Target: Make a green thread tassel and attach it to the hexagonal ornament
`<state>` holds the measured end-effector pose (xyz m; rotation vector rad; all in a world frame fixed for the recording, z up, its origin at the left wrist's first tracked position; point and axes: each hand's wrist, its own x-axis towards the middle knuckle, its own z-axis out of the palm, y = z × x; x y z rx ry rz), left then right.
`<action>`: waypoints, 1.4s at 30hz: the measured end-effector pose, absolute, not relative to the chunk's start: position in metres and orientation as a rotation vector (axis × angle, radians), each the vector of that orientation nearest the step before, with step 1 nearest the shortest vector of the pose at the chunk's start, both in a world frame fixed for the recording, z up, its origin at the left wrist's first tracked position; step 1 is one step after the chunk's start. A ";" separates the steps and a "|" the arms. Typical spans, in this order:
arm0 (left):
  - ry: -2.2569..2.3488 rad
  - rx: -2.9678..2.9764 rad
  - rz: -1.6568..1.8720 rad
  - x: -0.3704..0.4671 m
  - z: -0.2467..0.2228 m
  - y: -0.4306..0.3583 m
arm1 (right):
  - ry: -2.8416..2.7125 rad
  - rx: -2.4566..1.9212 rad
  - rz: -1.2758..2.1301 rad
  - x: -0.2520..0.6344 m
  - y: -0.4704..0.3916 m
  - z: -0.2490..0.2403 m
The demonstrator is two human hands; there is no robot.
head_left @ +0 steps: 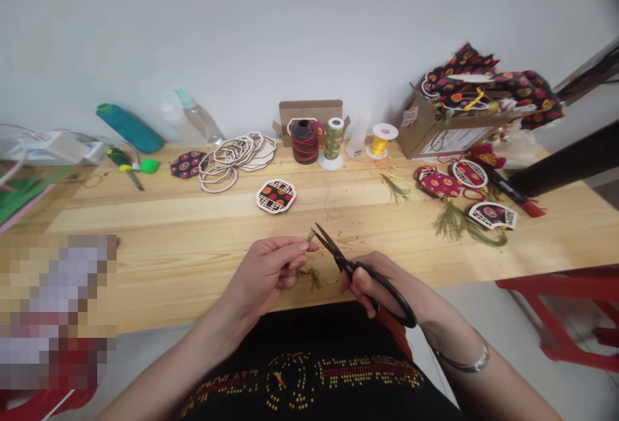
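Near the table's front edge, my left hand pinches a small bunch of olive-green thread between thumb and fingertips. Its short end sticks up above the fingers, and a loose tuft of green thread shows below them. Black-handled scissors are gripped in my right hand, blades pointing up and left. The blade tips are close beside the thread end; whether they touch it I cannot tell. Beyond my hands lies an octagonal patterned ornament with a pale cut-out frame.
Along the back stand a dark red thread cone, a green thread spool, a yellow spool and a cardboard box of patterned cloth. Pale frames lie stacked at left. Tasselled ornaments and a black post are at right.
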<state>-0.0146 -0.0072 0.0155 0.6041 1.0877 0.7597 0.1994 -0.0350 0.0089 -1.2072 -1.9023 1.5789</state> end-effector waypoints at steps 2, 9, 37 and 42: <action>1.088 0.610 0.753 -0.014 0.015 -0.008 | -1.891 -1.207 1.612 0.199 -0.033 0.007; 1.085 0.626 0.745 -0.014 0.015 -0.009 | -1.859 -1.206 1.647 0.198 -0.029 0.005; 1.157 0.644 0.808 -0.022 0.012 -0.005 | -1.852 -1.295 1.690 0.203 -0.029 0.008; 1.251 0.673 1.020 -0.028 0.016 0.000 | -2.117 -1.273 1.670 0.206 -0.031 0.016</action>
